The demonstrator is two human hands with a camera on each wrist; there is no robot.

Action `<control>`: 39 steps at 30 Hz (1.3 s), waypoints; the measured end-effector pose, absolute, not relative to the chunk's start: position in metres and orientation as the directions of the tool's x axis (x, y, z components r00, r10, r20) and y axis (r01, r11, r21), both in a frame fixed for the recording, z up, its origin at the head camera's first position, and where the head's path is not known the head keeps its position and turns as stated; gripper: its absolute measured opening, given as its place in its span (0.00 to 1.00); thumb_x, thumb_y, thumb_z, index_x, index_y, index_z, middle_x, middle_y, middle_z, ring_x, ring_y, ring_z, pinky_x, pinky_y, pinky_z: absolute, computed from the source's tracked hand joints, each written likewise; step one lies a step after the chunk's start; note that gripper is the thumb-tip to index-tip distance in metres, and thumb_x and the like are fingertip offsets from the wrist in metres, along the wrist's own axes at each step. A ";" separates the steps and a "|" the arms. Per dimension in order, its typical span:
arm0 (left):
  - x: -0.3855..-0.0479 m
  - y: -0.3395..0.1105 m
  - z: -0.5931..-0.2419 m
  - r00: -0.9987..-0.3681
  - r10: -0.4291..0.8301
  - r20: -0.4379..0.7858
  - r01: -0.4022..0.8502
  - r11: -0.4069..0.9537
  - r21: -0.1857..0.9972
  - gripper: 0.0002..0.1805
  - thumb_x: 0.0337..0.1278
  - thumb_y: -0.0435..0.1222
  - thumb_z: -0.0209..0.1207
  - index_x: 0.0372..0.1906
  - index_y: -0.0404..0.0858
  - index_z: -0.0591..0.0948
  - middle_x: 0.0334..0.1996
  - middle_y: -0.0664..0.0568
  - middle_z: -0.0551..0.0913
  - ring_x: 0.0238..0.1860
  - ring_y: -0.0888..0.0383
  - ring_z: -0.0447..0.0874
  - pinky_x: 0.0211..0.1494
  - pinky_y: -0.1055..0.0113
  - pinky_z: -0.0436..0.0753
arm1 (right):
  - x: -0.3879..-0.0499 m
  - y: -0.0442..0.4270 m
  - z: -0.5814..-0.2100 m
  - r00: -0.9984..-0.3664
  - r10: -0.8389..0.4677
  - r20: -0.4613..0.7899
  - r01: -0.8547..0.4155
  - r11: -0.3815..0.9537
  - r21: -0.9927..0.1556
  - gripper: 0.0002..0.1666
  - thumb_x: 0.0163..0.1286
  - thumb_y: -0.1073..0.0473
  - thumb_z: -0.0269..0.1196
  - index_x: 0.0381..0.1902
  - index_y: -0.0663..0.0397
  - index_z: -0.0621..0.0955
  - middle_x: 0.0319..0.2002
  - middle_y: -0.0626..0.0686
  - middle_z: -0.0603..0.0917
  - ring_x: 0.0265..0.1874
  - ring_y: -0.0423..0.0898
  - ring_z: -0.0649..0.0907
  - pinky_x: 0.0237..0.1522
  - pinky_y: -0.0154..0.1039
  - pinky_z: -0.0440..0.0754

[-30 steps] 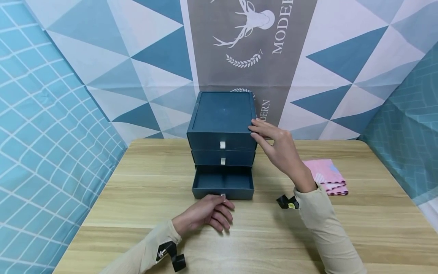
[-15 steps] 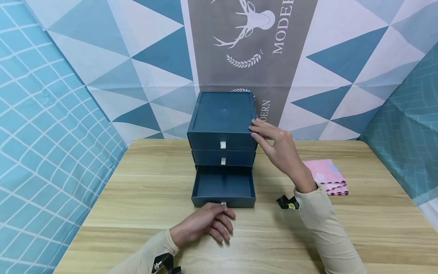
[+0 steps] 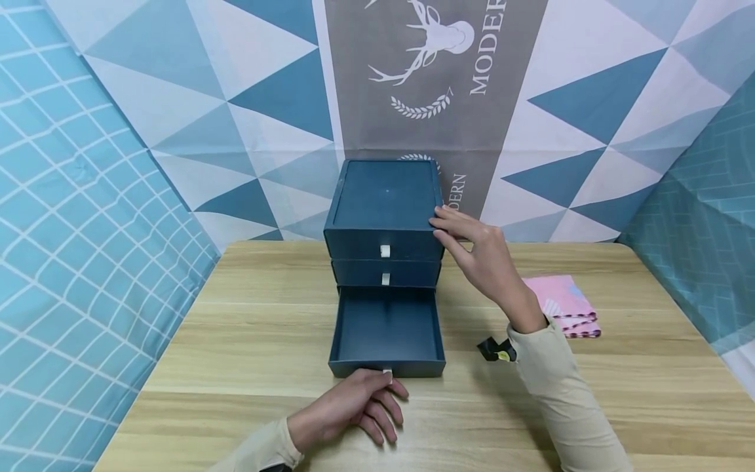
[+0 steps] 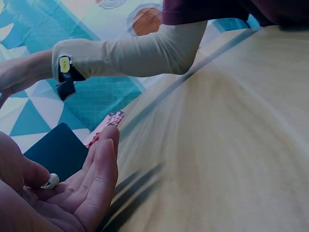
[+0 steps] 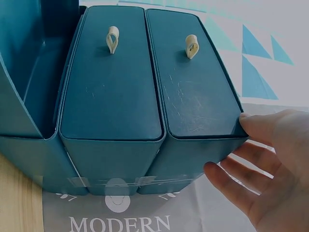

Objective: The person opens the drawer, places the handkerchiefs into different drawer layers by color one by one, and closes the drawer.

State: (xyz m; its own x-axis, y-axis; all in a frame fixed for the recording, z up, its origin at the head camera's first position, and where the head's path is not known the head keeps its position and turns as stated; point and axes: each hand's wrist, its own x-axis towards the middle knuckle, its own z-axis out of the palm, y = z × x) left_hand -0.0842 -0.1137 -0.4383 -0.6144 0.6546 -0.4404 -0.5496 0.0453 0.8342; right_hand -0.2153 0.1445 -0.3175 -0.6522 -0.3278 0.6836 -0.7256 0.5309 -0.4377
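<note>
A dark blue desktop drawer cabinet (image 3: pixel 386 193) stands at the back of the table, its two upper drawers closed. Its bottom drawer (image 3: pixel 413 369) is pulled far out, and nothing is seen inside. My left hand (image 3: pixel 354 406) pinches that drawer's small white pull tab (image 4: pixel 50 181) between thumb and index finger; the other fingers extend loosely. Up at the cabinet's top right front corner, my right hand (image 3: pixel 480 252) rests with fairly straight, spread fingers. In the right wrist view its thumb (image 5: pixel 260 126) touches the front edge, while the other fingers lie by the corner.
A folded pink cloth (image 3: pixel 560 301) lies on the wooden table (image 3: pixel 248 354), right of the cabinet and behind the right forearm. Patterned fabric (image 3: pixel 277 98) hangs close behind the cabinet, and blue fabric (image 3: pixel 65 249) covers the left side.
The bottom drawer has slid steadily outward toward me, with my left hand moving back along with its tab. My right hand has stayed at the cabinet's corner.
</note>
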 end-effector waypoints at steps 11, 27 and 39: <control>-0.071 -0.114 -0.442 -0.619 0.645 -0.448 -0.560 0.038 0.828 0.24 0.79 0.44 0.41 0.54 0.27 0.77 0.35 0.44 0.86 0.28 0.57 0.88 0.27 0.66 0.86 | -0.214 0.144 -0.321 -0.658 -0.309 0.686 -0.719 0.529 -0.451 0.16 0.72 0.61 0.63 0.55 0.55 0.85 0.63 0.53 0.79 0.65 0.46 0.76 0.49 0.43 0.84; -0.073 -0.111 -0.443 -0.620 0.655 -0.432 -0.550 0.030 0.834 0.24 0.80 0.44 0.41 0.53 0.26 0.77 0.35 0.43 0.86 0.28 0.56 0.88 0.28 0.65 0.86 | -0.212 0.146 -0.321 -0.651 -0.293 0.700 -0.723 0.519 -0.455 0.16 0.72 0.62 0.63 0.56 0.56 0.85 0.63 0.53 0.79 0.65 0.47 0.76 0.50 0.44 0.84; -0.079 -0.111 -0.446 -0.606 0.674 -0.423 -0.540 0.042 0.841 0.24 0.80 0.45 0.41 0.53 0.27 0.77 0.35 0.43 0.86 0.28 0.56 0.88 0.28 0.65 0.86 | -0.215 0.144 -0.319 -0.657 -0.312 0.687 -0.722 0.523 -0.453 0.17 0.73 0.61 0.63 0.57 0.56 0.84 0.64 0.53 0.79 0.65 0.46 0.76 0.53 0.46 0.83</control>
State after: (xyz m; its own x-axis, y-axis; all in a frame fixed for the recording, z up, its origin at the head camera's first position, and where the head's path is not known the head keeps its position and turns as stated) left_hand -0.0790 -0.1110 -0.4455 -0.6059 0.6740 -0.4225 -0.5397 0.0419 0.8408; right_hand -0.2151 0.1439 -0.3190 -0.6565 -0.3119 0.6868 -0.7222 0.5229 -0.4528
